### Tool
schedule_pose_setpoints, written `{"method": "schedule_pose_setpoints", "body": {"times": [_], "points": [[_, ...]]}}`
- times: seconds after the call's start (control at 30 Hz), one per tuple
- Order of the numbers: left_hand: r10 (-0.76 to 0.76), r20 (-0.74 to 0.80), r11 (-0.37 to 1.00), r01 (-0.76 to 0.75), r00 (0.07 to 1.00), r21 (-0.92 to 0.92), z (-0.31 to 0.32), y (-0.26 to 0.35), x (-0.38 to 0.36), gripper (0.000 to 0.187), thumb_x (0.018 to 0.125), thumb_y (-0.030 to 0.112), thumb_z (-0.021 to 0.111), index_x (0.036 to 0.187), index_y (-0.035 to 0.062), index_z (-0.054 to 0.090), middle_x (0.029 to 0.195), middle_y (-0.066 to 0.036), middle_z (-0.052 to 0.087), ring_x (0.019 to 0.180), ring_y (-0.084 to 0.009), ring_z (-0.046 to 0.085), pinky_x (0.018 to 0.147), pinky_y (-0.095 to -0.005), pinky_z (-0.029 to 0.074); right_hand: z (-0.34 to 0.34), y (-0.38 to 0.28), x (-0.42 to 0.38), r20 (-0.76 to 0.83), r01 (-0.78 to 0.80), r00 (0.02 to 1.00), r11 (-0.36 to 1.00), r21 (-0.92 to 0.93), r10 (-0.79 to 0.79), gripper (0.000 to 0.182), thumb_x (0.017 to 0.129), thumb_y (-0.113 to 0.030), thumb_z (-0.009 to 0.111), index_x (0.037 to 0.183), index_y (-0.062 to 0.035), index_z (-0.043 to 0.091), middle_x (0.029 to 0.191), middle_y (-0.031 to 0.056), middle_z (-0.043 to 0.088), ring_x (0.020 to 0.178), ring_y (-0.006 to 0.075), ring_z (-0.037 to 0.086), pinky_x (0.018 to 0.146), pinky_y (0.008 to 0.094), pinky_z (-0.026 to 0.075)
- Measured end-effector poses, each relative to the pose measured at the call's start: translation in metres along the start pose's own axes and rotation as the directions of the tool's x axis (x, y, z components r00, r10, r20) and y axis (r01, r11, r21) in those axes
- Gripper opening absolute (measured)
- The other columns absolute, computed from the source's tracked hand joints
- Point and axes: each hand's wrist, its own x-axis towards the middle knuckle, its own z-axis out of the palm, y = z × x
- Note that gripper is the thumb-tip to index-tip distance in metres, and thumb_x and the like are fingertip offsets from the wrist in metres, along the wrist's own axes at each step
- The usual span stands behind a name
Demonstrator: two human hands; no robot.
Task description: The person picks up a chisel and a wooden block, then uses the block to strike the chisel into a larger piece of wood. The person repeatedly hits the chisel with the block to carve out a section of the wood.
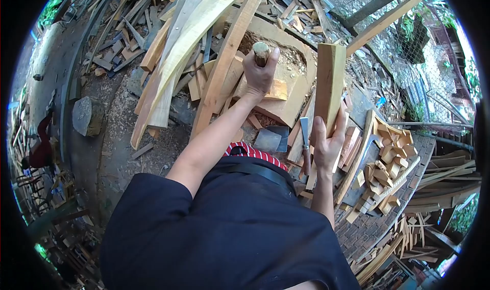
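Observation:
My left hand is closed around a round wooden handle; its pale, worn end points up at the camera, and whatever it is attached to is hidden below the fist. Beneath that hand lies a small block with a bright cut face, on a larger pale wooden slab. My right hand grips the lower part of a thick squared wood block, which stands up tilted. Just left of the right hand is a chisel with a flat metal blade and a brown handle.
Long boards and a long beam lean on the left. Many cut blocks are heaped at the right. A grey flat metal piece lies near my waist. Offcuts and shavings cover the ground; a stump stands far left.

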Motion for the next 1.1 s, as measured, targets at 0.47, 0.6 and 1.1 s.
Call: {"method": "schedule_pose_setpoints", "body": {"times": [0.47,0.6,1.1], "points": [[0.229,0.280,0.941,-0.286,0.932,0.183,0.029,0.021,-0.033,0.023,0.072,0.018,0.076,0.084,0.0074,0.060,0.064,-0.011,0.061,0.054,-0.0246,0.062,0.053,-0.0335,0.050,0.006,-0.024,0.032,0.111,0.068,0.990,0.990,0.126,-0.082,0.069,0.086,-0.018,0.065,0.146,-0.0030,0.034,0.125,0.0143,0.057,0.102,0.0228,0.061,0.087,0.0345,0.049],[0.191,0.327,0.944,-0.265,0.926,0.198,0.029,0.016,-0.033,0.029,0.067,0.018,0.078,0.086,0.0081,0.058,0.063,-0.013,0.058,0.057,-0.0322,0.061,0.053,-0.0370,0.049,0.003,-0.033,0.043,0.193,0.016,0.981,0.999,0.044,-0.024,0.070,0.086,-0.012,0.063,0.147,-0.0010,0.031,0.122,0.0165,0.060,0.101,0.0250,0.064,0.083,0.0353,0.052],[-0.024,-0.036,0.996,0.021,0.999,-0.088,-0.010,0.019,0.016,0.023,0.090,0.015,0.065,0.071,0.0086,0.054,0.053,0.003,0.049,0.044,-0.0055,0.047,0.041,-0.0218,0.037,0.010,0.005,0.025,0.046,0.026,0.999,1.000,-0.016,-0.025,0.065,0.087,-0.026,0.067,0.143,-0.0082,0.040,0.114,0.0181,0.062,0.101,0.0242,0.062,0.089,0.0353,0.048]]}}
